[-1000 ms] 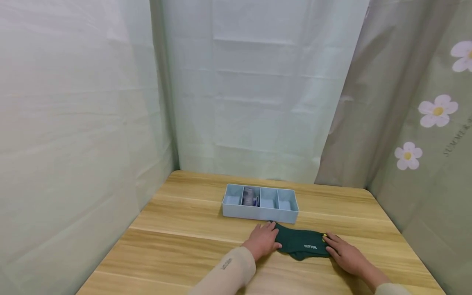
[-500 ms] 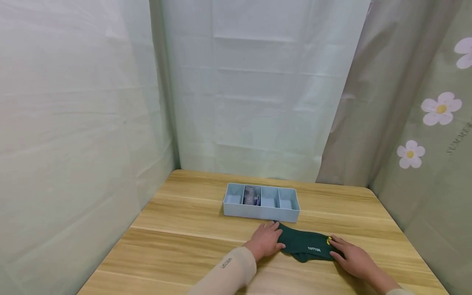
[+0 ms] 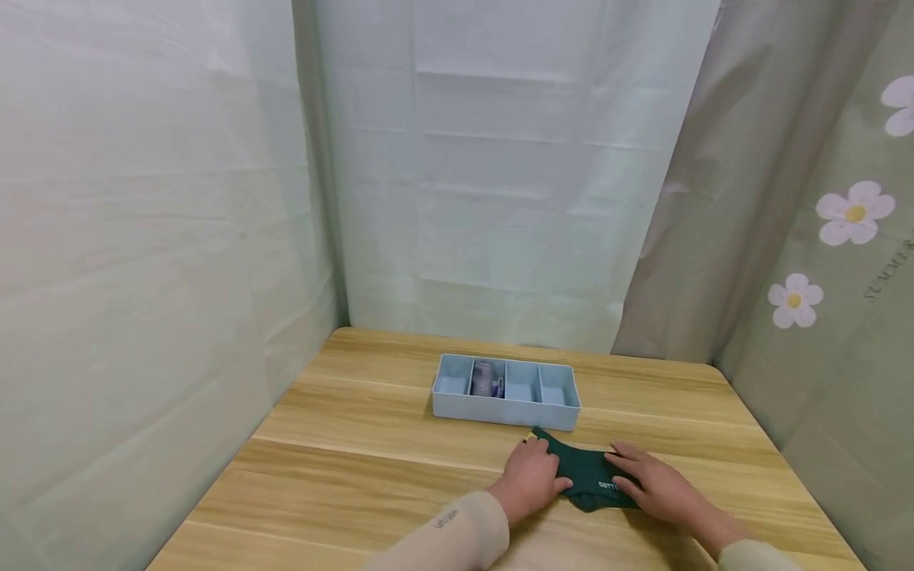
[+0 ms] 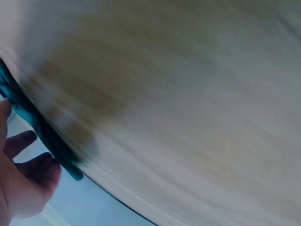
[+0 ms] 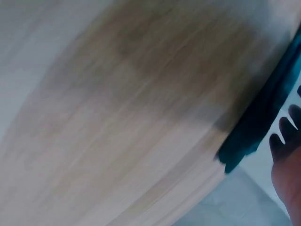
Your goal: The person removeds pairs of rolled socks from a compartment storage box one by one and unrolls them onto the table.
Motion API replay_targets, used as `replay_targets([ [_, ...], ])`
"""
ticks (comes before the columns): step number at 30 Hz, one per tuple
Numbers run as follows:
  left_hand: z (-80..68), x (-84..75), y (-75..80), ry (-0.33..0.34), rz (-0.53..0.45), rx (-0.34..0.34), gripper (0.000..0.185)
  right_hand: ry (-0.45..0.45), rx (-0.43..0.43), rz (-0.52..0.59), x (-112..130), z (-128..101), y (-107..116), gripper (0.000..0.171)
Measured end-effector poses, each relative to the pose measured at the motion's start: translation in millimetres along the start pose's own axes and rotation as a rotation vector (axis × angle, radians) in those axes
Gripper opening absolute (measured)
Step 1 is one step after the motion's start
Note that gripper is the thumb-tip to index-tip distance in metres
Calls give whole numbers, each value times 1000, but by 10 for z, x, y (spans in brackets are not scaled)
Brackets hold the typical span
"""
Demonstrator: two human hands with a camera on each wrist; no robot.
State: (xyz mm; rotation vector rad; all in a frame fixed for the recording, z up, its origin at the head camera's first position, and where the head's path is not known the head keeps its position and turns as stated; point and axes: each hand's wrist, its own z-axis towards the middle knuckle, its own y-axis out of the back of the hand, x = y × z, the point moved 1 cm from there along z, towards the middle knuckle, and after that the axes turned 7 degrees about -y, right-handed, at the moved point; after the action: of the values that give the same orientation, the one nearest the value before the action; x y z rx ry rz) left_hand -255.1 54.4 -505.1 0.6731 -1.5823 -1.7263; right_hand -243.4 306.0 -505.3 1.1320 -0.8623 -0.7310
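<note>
Both hands, left hand (image 3: 531, 478) and right hand (image 3: 653, 486), press flat-fingered on the soft, limp dark green cotton sock (image 3: 587, 480) on the wooden desk (image 3: 357, 460), best pinched at its folded edges.

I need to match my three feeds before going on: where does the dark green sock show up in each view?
Head view: the dark green sock lies low and centre-right on the wooden table, between both hands, in front of the blue tray.
Left wrist view: a blurred teal strip at the left edge, by the left hand.
Right wrist view: a dark teal band at the right edge, by the right hand.
Shared landmark: the wooden table.
</note>
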Motion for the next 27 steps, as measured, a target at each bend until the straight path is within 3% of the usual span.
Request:
replay_targets([
  [3, -1, -54, 10, 29, -22, 46, 47, 30, 72, 13, 26, 11, -59, 46],
  [7, 11, -89, 48, 44, -43, 61, 45, -58, 151, 63, 27, -43, -77, 53],
  [14, 59, -106, 77, -9, -81, 58, 39, -153, 169, 103, 33, -176, -82, 56],
  [19, 128, -88, 46, -55, -119, 97, 43, -206, 180, 78, 54, -255, -81, 59],
  [23, 166, -62, 19, -92, -127, 115, 45, -169, 161, 34, 85, -249, -34, 59],
  [27, 154, -80, 23, -98, -55, 57, 43, -43, 89, -22, 94, -150, -20, 53],
])
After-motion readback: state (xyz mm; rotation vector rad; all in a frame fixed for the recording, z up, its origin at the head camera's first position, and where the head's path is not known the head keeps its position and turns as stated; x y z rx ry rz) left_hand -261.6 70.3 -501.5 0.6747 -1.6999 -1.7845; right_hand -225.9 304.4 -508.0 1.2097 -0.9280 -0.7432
